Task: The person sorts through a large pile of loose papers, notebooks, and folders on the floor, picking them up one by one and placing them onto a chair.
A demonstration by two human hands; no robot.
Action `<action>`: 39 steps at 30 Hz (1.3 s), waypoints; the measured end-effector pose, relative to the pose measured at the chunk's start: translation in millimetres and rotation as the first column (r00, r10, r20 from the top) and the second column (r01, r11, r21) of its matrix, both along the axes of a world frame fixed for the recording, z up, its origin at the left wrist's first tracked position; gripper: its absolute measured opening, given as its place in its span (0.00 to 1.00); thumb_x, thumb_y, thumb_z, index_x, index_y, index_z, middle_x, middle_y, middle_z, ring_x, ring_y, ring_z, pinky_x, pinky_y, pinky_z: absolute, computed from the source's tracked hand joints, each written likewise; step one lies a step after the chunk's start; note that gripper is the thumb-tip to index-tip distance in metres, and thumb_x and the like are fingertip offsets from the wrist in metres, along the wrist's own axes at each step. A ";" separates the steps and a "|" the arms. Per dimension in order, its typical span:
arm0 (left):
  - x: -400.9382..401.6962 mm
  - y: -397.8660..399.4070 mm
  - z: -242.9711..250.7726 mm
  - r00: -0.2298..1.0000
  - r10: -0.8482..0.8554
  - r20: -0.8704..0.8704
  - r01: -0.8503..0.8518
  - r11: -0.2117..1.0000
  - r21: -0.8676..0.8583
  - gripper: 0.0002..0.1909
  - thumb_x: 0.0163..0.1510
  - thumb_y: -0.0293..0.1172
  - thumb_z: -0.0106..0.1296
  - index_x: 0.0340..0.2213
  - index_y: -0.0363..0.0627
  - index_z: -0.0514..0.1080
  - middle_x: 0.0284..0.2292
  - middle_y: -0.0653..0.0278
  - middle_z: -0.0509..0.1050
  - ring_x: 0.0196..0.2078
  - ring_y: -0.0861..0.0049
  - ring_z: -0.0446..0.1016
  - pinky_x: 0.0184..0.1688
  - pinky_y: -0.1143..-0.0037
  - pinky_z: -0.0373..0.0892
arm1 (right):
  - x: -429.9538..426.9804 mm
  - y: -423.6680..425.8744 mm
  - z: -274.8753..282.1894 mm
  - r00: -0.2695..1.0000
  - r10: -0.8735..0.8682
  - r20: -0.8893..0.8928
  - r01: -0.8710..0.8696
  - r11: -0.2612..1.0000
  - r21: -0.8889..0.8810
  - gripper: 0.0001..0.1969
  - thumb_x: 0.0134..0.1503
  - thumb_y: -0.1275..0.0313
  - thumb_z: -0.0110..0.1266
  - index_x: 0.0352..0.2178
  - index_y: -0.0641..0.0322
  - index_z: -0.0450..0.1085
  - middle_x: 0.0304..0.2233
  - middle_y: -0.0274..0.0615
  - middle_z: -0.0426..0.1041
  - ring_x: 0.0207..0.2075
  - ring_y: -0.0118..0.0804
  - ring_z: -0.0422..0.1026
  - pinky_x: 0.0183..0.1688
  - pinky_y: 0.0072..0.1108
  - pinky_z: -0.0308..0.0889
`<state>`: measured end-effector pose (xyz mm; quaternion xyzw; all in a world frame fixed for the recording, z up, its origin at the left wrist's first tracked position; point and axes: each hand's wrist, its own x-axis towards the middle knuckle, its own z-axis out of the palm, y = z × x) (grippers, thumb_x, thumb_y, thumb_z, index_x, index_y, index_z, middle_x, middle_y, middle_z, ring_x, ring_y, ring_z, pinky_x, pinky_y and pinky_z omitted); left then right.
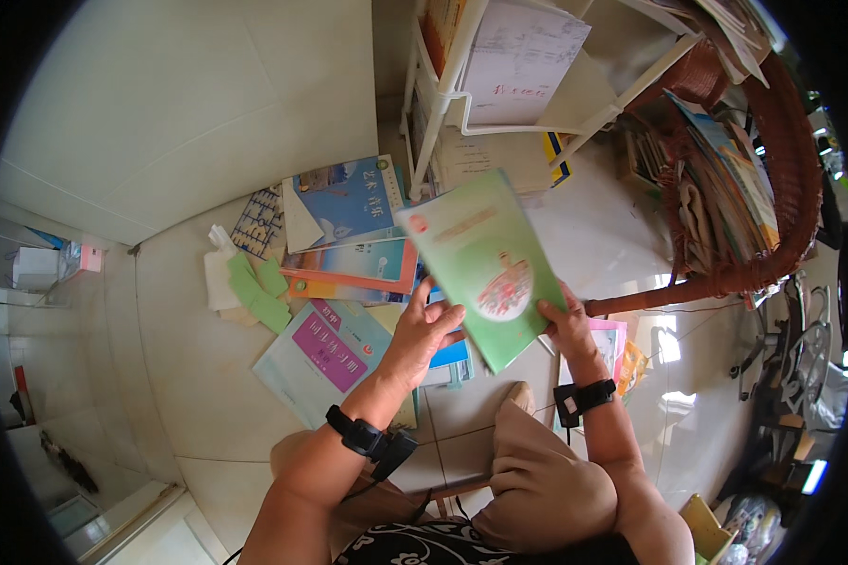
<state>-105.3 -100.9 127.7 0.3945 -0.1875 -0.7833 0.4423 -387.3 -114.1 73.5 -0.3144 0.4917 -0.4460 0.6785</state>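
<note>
A green booklet (498,282) with a round floral picture on its cover is tilted in front of me, above the floor. My right hand (571,326) grips its lower right edge, thumb on the cover and fingers behind. At its left edge is my left hand (424,332), fingers apart and thumb tip at the edge; whether it touches is unclear. Below that hand lie a pale workbook (325,360) with a purple title panel and an orange-edged book (353,265). Farther back is a blue music textbook (350,198).
Green paper pieces (260,293) lie left of the books. A white shelf rack (434,113) holding books and papers stands ahead. To the right, a broken brown wicker basket (795,176) contains upright books and papers. More printed items (611,342) lie behind my right wrist.
</note>
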 end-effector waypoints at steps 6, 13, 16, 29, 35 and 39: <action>-2.4 -4.4 -1.9 1.000 -0.006 0.008 0.006 0.999 0.031 0.32 0.57 0.32 0.48 0.57 0.38 0.46 0.49 0.49 0.63 0.49 0.63 0.68 0.49 0.68 0.67 | -21.7 -53.0 -10.9 0.982 -0.184 0.045 0.186 0.982 -0.037 0.25 0.55 0.82 0.44 0.55 0.60 0.54 0.45 0.43 0.67 0.38 0.39 0.73 0.35 0.31 0.75; -13.9 -12.2 6.2 0.999 -0.017 -0.036 0.019 0.999 0.044 0.32 0.57 0.30 0.46 0.57 0.36 0.46 0.48 0.48 0.65 0.49 0.61 0.69 0.48 0.69 0.68 | 3.5 -184.4 -4.7 0.976 -0.207 0.066 0.214 0.970 -0.116 0.25 0.54 0.79 0.48 0.55 0.60 0.55 0.43 0.43 0.68 0.37 0.40 0.73 0.36 0.32 0.74; -2.9 -10.7 -0.4 0.999 0.033 -0.028 -0.031 0.996 0.081 0.32 0.56 0.29 0.47 0.57 0.36 0.46 0.48 0.47 0.65 0.49 0.61 0.69 0.48 0.69 0.69 | 17.8 -208.2 -33.5 0.969 -0.242 0.057 0.245 0.968 -0.061 0.23 0.52 0.78 0.53 0.50 0.63 0.58 0.39 0.42 0.69 0.35 0.38 0.73 0.35 0.29 0.74; 7.0 1.8 -11.2 0.982 0.090 -0.165 -0.052 0.975 0.218 0.27 0.54 0.28 0.49 0.53 0.39 0.53 0.45 0.54 0.67 0.47 0.66 0.68 0.48 0.68 0.67 | 99.1 -80.6 -110.8 0.974 0.206 -0.094 -0.163 0.927 0.339 0.13 0.51 0.72 0.54 0.38 0.67 0.66 0.32 0.39 0.70 0.34 0.36 0.72 0.39 0.26 0.71; 27.2 10.1 2.1 0.970 0.201 -0.135 -0.163 0.955 0.249 0.22 0.55 0.29 0.48 0.50 0.42 0.56 0.45 0.56 0.68 0.47 0.67 0.69 0.47 0.69 0.68 | 174.0 -107.4 -116.8 0.929 0.297 -0.221 -0.220 0.923 0.316 0.11 0.50 0.64 0.57 0.27 0.62 0.72 0.24 0.35 0.71 0.27 0.28 0.71 0.31 0.21 0.69; 37.9 11.9 7.0 0.953 0.277 -0.122 -0.243 0.941 0.234 0.23 0.55 0.29 0.48 0.51 0.42 0.56 0.45 0.56 0.67 0.47 0.69 0.69 0.47 0.69 0.68 | 200.5 -139.6 -131.9 0.520 0.141 -0.843 -0.214 0.976 0.032 0.18 0.46 0.56 0.58 0.24 0.63 0.73 0.19 0.39 0.73 0.22 0.32 0.72 0.27 0.24 0.68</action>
